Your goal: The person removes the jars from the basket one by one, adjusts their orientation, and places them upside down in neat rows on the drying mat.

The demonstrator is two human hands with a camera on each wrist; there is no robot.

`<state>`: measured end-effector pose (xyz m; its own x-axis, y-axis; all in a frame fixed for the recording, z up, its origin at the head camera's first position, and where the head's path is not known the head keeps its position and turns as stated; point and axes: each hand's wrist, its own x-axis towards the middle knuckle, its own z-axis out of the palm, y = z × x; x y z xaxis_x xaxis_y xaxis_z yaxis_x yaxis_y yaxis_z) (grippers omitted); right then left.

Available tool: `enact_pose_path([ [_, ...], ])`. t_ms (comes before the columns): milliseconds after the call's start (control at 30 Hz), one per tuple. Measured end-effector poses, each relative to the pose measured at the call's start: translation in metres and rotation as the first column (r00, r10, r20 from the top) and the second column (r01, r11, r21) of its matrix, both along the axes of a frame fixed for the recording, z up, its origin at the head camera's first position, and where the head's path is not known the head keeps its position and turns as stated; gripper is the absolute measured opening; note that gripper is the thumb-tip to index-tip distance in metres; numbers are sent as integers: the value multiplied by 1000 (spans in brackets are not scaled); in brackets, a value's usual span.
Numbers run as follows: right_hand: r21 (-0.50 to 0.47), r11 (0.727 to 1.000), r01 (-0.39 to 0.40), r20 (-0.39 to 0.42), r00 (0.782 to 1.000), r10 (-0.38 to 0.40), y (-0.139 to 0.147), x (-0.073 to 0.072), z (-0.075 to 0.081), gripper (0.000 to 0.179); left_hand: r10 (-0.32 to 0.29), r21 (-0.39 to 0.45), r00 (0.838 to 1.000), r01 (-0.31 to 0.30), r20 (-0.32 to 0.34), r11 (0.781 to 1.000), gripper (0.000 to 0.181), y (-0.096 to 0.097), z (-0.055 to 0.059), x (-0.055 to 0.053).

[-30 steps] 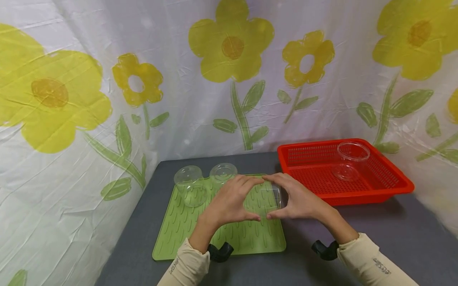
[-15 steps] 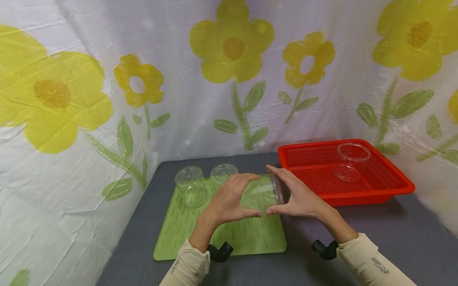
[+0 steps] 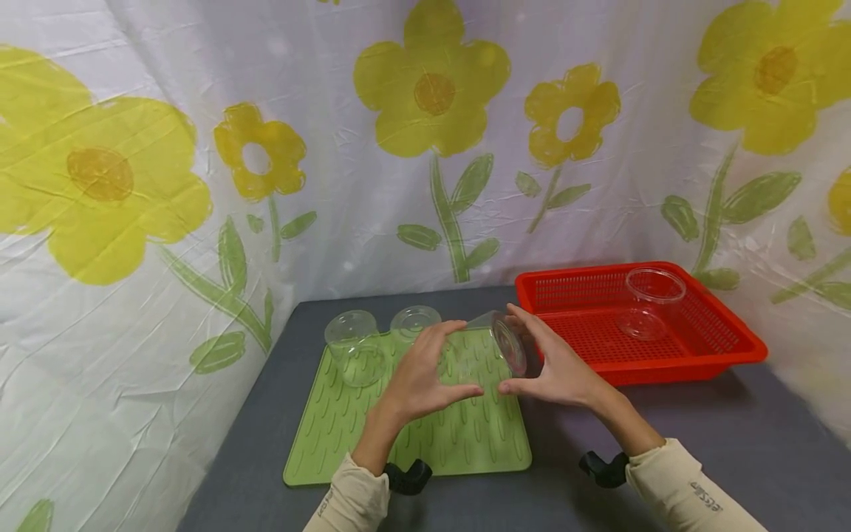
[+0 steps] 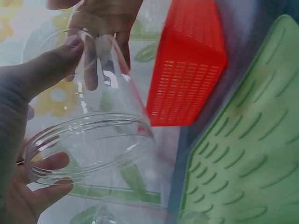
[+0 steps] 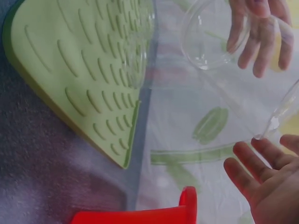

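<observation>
Both hands hold a clear plastic jar on its side above the green ridged mat. My left hand curves round its left part, thumb below in the head view. My right hand spans the right end, whose round face shows rings. In the left wrist view, the left thumb lies along the see-through wall, and fingers show behind the ridged rim. Fingertips of the right hand meet the jar's edge in the right wrist view.
Two more clear jars stand at the mat's back left, one in front and one partly behind my left hand. A red basket at the back right contains another clear jar. A flowered sheet hangs behind the grey table.
The jar has turned between the hands, so its round right end now faces more toward me. The fingers have shifted around it and spread slightly. Other jars and the basket stay put.
</observation>
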<state>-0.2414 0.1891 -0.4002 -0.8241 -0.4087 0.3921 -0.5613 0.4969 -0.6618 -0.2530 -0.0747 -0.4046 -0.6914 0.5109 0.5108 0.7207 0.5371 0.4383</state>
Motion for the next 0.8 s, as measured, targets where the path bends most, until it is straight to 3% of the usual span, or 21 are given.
enact_pose_path([
  [200,-60,998,10,46,999,-7,-1,-3,-4,111,25,105,999,-28,26,994,97,2,-10,3],
  [400,-196,979,-47,117,991,71,-5,-2,-6,108,36,205,997,-50,70,977,97,6,-17,7],
  [600,-301,951,-73,142,982,120,-12,0,-9,106,-9,332,987,-46,160,942,95,7,-17,8],
  [800,-400,911,-102,145,974,172,-23,-1,-13,99,-63,410,981,-17,181,912,94,8,-17,7],
])
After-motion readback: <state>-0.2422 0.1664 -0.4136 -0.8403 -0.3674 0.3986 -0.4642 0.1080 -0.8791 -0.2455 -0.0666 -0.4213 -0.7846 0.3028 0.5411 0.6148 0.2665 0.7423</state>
